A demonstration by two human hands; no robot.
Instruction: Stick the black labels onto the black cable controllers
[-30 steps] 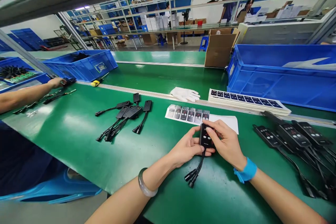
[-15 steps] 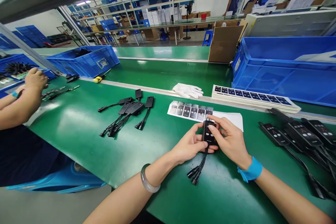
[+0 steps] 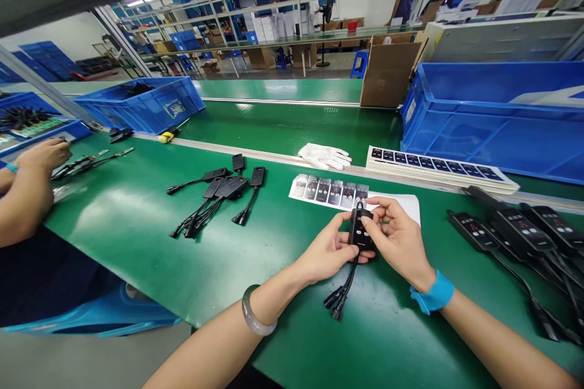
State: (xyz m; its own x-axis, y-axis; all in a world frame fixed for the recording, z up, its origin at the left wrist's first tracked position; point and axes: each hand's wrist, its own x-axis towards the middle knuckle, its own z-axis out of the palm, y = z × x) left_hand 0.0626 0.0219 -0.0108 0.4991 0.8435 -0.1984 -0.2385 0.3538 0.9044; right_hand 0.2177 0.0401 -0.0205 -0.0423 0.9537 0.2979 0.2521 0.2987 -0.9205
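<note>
My left hand [image 3: 332, 250] grips a small black controller [image 3: 360, 237] with short cables [image 3: 341, 295] hanging toward me; its face carries printed buttons. Around the controller's upper right side is my right hand [image 3: 400, 243], its thumb pressed on the face and its fingers at the top edge. Just behind lies a label sheet [image 3: 335, 192], partly covered by the right hand. Several controllers with plain black faces [image 3: 235, 187] are heaped to the left. More controllers with printed faces [image 3: 524, 231] lie piled at the right.
A white glove [image 3: 323, 156] and a stack of label sheets [image 3: 441, 172] lie along the metal strip. Blue bins stand at right [image 3: 493, 146] and left [image 3: 148, 109], with a cardboard box [image 3: 389, 70] behind. At far left is a co-worker's hand [image 3: 43, 155].
My hands keep nearly the same hold on the controller. The co-worker's hand at the left has come down and further left, to the wired parts on the table. The view has shifted slightly.
</note>
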